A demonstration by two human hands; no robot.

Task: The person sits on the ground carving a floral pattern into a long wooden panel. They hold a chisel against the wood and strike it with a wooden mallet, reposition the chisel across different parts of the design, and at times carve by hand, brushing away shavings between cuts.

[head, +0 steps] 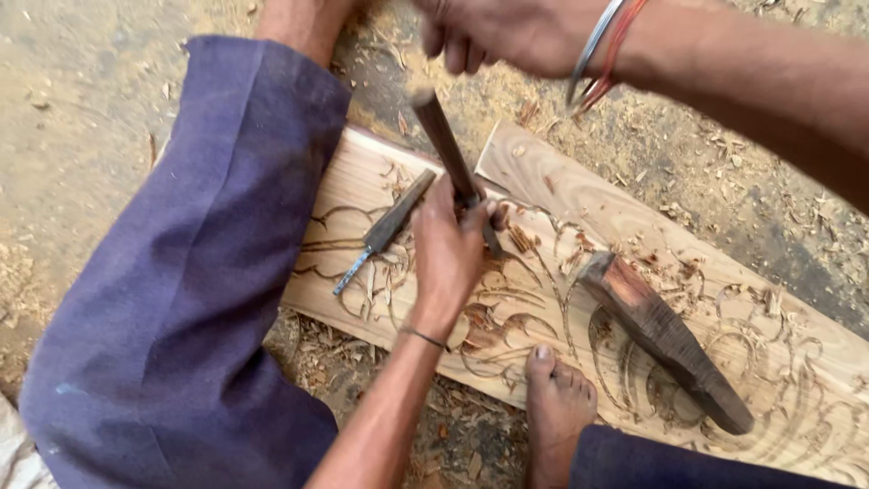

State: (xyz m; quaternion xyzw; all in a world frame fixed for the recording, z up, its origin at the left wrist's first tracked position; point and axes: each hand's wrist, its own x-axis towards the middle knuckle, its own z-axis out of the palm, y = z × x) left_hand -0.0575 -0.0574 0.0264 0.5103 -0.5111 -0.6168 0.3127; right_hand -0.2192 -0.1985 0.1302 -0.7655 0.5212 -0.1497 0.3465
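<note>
Head view, carved plank [561, 181] on chip-strewn dirt ground [81, 118], left grip [448, 249] pinching chisel [448, 149], right grip [507, 32] curled.

The plank [579, 195] under my left hand [448, 249] is pale raw wood, matt, with open grain and rough carved grooves. The chisel [444, 145] I grip has a dark, smooth-worn wooden handle. At nine o'clock from it lies a second chisel [385, 231], dark wood with a dull grey metal blade. At four o'clock rests a mallet [665, 335] of dark, streaky, slightly shiny wood. My trousers [190, 272] are soft matt blue cloth. Bangles [597, 50] on my right wrist gleam like metal. The ground [81, 100] is dusty, strewn with dry shavings.
</note>
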